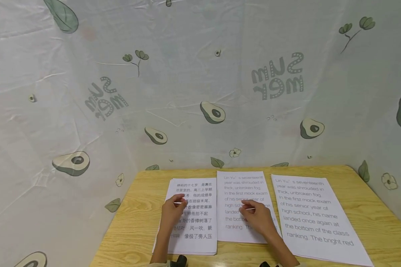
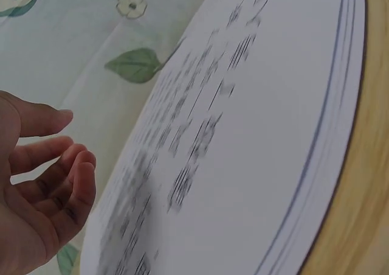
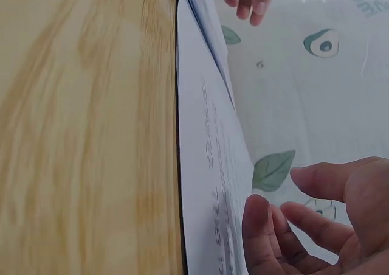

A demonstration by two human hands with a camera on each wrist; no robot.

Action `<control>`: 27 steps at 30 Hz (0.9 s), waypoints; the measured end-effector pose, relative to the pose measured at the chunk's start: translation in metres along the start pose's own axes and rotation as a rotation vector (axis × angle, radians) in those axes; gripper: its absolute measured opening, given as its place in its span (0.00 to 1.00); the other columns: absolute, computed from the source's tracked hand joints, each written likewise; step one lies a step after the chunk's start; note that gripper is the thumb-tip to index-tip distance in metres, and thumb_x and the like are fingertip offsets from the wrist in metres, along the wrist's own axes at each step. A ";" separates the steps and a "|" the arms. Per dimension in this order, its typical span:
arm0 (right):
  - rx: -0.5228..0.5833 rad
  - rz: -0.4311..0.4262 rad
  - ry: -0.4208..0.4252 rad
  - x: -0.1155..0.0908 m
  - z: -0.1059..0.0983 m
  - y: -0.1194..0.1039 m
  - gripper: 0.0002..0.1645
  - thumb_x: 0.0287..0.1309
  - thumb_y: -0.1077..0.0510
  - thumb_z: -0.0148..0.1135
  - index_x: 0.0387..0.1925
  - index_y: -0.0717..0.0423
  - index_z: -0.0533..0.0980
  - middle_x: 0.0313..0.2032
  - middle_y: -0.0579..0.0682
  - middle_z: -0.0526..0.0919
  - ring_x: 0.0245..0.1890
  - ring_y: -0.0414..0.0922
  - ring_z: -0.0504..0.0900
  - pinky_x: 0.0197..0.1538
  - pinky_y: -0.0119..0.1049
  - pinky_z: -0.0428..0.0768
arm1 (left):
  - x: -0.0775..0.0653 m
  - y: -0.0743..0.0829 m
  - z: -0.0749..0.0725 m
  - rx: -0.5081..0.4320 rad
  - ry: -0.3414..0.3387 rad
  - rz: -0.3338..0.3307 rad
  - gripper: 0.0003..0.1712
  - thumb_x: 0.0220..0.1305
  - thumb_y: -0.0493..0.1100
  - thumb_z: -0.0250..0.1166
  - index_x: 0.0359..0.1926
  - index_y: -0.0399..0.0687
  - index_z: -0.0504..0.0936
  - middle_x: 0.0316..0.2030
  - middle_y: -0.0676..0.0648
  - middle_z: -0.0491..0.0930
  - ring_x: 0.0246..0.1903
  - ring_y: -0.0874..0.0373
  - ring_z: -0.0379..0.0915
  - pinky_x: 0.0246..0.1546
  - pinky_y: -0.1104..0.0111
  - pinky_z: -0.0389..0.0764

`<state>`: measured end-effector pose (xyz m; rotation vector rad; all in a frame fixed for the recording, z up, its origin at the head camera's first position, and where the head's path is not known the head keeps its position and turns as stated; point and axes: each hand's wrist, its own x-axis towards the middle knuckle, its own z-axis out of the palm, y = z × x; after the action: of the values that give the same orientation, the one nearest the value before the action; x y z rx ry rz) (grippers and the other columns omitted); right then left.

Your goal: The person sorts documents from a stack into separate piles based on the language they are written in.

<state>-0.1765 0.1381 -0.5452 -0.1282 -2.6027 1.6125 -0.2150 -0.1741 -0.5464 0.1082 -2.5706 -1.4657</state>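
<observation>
Above a stack of white sheets printed in Chinese point(image 1: 197, 246), my left hand point(image 1: 173, 213) hovers with its fingers loosely bent. The left wrist view shows a gap between the thumb and fingers point(image 2: 79, 165), with nothing held. Over the middle stack of English-printed sheets point(image 1: 232, 235) hangs my right hand point(image 1: 258, 217), its fingers also loosely curved. In the right wrist view its thumb point(image 3: 322, 177) stands apart from the fingers, and no object lies between them. Both hands appear raised off the paper and hide some lines of print.
A third printed stack in English point(image 1: 315, 215) lies at a slant on the right of the wooden table point(image 1: 357, 193). Behind and beside the table hangs a pale curtain point(image 1: 187, 74) with avocado and leaf prints. Narrow gaps separate the stacks.
</observation>
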 end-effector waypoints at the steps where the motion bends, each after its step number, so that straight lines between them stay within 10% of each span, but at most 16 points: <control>1: -0.003 0.002 0.003 0.000 -0.004 0.002 0.21 0.66 0.61 0.71 0.57 0.65 0.85 0.42 0.53 0.90 0.33 0.38 0.87 0.32 0.28 0.84 | -0.001 0.003 0.005 0.002 -0.004 0.004 0.20 0.69 0.39 0.72 0.59 0.37 0.87 0.43 0.44 0.88 0.35 0.59 0.81 0.30 0.73 0.82; 27: -0.124 0.090 0.068 0.005 -0.081 0.034 0.29 0.72 0.55 0.65 0.66 0.70 0.78 0.53 0.65 0.88 0.33 0.41 0.89 0.33 0.29 0.81 | -0.013 0.057 0.094 -0.067 -0.093 -0.006 0.21 0.70 0.43 0.72 0.60 0.39 0.87 0.40 0.48 0.86 0.33 0.62 0.79 0.29 0.73 0.80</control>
<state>-0.1714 0.2257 -0.5401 -0.3058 -2.6796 1.4452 -0.2190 -0.0638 -0.5461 0.0392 -2.5921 -1.5933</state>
